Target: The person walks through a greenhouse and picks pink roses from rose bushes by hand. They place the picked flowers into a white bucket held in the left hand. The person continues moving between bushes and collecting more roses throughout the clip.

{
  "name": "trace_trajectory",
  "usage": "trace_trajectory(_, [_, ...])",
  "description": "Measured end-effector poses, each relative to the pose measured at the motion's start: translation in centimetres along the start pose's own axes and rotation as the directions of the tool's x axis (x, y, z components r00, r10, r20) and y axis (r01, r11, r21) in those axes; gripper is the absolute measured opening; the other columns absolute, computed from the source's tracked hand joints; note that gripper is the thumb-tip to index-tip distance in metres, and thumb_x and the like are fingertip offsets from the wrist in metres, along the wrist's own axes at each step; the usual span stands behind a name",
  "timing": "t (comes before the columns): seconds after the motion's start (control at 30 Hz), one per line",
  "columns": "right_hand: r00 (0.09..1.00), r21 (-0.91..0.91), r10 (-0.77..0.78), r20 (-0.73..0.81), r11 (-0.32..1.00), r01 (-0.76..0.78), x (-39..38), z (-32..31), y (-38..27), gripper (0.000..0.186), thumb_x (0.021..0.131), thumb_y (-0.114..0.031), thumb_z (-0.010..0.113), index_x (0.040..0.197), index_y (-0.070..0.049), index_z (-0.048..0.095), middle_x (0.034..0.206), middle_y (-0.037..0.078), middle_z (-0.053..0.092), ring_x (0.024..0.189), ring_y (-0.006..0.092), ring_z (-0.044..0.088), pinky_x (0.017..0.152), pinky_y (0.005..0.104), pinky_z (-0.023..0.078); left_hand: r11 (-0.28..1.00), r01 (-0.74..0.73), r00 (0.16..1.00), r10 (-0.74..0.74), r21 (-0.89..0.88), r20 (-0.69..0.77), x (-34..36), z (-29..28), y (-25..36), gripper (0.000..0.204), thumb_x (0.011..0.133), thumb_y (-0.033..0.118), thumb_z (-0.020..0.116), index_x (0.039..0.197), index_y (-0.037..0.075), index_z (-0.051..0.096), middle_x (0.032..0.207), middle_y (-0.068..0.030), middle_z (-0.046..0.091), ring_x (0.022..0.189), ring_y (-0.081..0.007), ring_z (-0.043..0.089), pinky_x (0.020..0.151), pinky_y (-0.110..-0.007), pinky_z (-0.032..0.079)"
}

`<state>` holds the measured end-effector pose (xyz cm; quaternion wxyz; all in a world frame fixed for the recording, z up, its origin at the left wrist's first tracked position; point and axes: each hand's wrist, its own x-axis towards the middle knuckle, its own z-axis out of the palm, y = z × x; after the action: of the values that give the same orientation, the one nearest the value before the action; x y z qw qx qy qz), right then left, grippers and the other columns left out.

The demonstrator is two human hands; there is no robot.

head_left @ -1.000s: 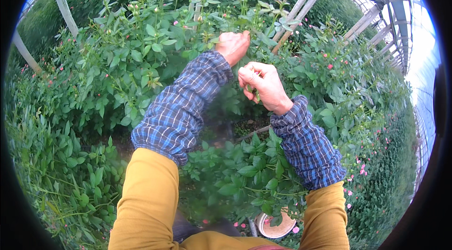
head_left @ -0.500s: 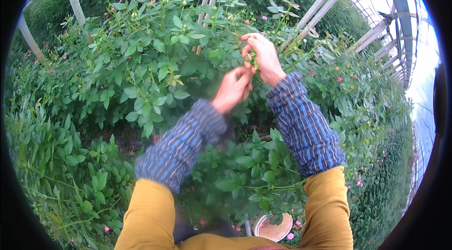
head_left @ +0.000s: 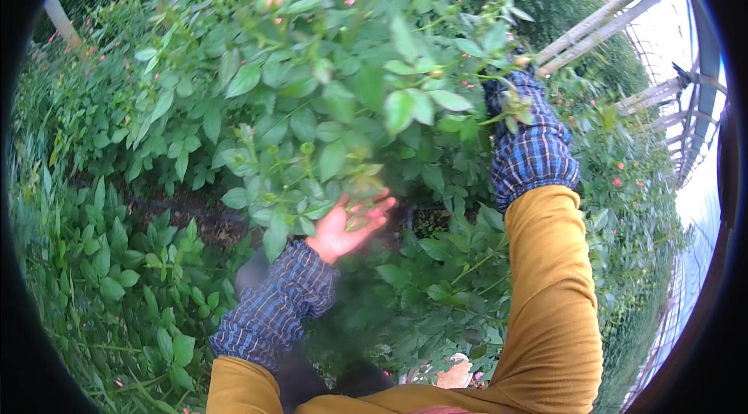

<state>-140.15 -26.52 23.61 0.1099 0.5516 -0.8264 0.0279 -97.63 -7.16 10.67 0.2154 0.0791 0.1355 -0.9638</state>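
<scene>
My left hand (head_left: 347,227) is low among the rose bushes, fingers spread, under overhanging leaves (head_left: 331,157). A small blurred pink spot shows at its fingers; I cannot tell whether it touches a bud. My right arm, in a plaid sleeve cover (head_left: 530,141) over a mustard sleeve (head_left: 553,274), reaches up into the foliage at the upper right. Its hand is hidden behind leaves and small buds (head_left: 520,61).
Pale posts (head_left: 592,24) and curved greenhouse framing (head_left: 689,63) stand at the upper right. Dense plants (head_left: 101,258) with pink flowers surround me. A pale round container (head_left: 452,371) is partly visible below, near my body.
My right arm has moved up and rightward into the leaves, hiding the hand. My left hand has dropped down and leftward, fingers now spread. The bush fills more of the upper view.
</scene>
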Motion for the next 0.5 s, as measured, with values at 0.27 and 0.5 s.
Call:
trace_trajectory(0.27, [0.941,0.415,0.218,-0.258,0.905,-0.096,-1.9,1.6,1.2,0.031,0.083,-0.032,0.057,0.093,-0.002,0.057,0.083,0.015,0.063,0.069,0.0272,0.063,0.062,0.0383,0.051,0.989,-0.122,0.991,0.118,0.078,0.058,0.5,1.8,-0.9,0.026,0.091,0.022,0.051,0.113,0.008,0.056,0.115,-0.013,0.058,0.116,-0.0328,0.05,0.09,-0.055,0.046])
trace_trajectory(0.5, [0.893,0.852,0.218,0.394,-0.45,-0.266,-11.0,-13.2,-7.3,0.013,0.083,-0.013,0.053,0.075,-0.003,0.048,0.054,0.007,0.045,0.04,0.0162,0.042,0.036,0.0316,0.033,0.949,-0.274,0.962,0.273,0.155,0.026,-2.0,10.6,-5.6,0.016,0.087,0.014,0.051,0.098,0.005,0.059,0.099,-0.0128,0.062,0.095,-0.0259,0.059,0.078,-0.041,0.053])
